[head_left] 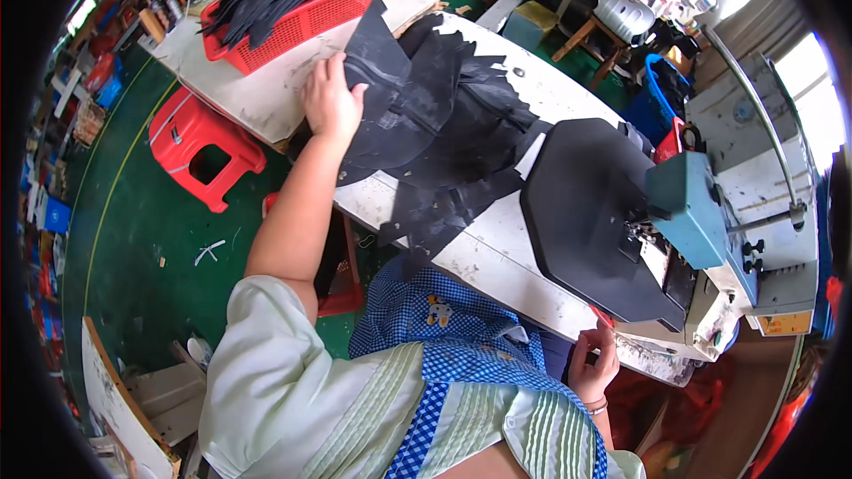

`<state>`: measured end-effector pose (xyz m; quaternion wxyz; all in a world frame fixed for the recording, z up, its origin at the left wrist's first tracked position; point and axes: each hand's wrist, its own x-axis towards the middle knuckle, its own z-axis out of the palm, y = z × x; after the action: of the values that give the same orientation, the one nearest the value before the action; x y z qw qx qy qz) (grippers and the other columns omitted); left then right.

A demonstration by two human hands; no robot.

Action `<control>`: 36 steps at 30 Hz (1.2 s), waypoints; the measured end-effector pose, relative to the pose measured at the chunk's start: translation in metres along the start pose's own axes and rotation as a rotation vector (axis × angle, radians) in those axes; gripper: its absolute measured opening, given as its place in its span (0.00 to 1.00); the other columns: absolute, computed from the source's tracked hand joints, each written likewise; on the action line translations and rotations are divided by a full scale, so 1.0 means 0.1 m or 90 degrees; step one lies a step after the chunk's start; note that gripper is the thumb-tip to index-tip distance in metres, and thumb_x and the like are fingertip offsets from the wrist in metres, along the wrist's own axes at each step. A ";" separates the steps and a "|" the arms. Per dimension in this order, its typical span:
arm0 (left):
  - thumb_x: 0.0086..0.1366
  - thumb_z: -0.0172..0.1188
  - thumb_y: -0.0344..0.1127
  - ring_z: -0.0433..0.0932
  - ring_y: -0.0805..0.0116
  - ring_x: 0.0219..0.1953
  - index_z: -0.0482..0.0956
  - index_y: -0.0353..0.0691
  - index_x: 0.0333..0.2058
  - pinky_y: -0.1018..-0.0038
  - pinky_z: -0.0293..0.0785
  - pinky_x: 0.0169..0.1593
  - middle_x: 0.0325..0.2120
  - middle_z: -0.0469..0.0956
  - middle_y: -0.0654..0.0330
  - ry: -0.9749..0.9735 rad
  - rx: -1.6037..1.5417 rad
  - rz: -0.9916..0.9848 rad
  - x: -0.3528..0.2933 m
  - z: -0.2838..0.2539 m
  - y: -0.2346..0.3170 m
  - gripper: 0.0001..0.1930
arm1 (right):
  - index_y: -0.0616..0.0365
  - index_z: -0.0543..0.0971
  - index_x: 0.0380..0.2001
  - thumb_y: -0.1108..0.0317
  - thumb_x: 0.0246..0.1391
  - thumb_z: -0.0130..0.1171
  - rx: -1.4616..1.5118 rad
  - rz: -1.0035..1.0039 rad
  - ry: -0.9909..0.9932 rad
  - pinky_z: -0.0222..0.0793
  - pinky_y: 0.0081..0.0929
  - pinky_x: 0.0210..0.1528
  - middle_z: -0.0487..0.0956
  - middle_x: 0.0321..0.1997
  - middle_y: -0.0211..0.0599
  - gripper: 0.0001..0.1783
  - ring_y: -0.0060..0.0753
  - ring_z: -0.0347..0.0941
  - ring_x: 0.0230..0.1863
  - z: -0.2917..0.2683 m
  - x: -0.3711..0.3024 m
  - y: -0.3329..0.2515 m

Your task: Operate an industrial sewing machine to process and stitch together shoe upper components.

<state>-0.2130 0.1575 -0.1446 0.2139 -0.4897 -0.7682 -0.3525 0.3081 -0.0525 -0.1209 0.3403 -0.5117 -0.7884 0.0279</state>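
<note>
Black cut sheet pieces [417, 93], which look like leather or a similar material, overlap in a loose pile on the white worktable [497, 253]. My left hand [333, 102] lies at the left edge of this pile, thumb spread from the fingers, touching the border of a black panel. Low at the table's front edge, my right hand [593, 371] has its fingers curled together. A small red bit shows at its fingertips, too small to name. Right of the pile, a broad black plate [581, 200] surrounds the working end of a light-blue and white machine [688, 208].
A red plastic basket [297, 22] full of black pieces stands at the table's far left. Beside the table, a red stool [200, 146] is on the green floor. Behind are a blue bin [661, 93] and a wooden stool [590, 44]. A curved metal rod [754, 98] rises above the machine.
</note>
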 end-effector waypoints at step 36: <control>0.65 0.62 0.40 0.71 0.51 0.62 0.78 0.35 0.55 0.54 0.62 0.63 0.59 0.75 0.52 -0.418 -0.340 0.555 -1.04 -1.45 2.82 0.22 | 0.72 0.82 0.49 0.74 0.40 0.59 0.006 -0.219 -0.086 0.77 0.42 0.57 0.82 0.52 0.53 0.28 0.53 0.78 0.52 -0.38 1.46 0.06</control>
<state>0.0844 0.0624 -0.0252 -0.0401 -0.8791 -0.4077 -0.2436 0.2988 0.0591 -0.0198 0.2886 -0.3644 -0.8853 0.0072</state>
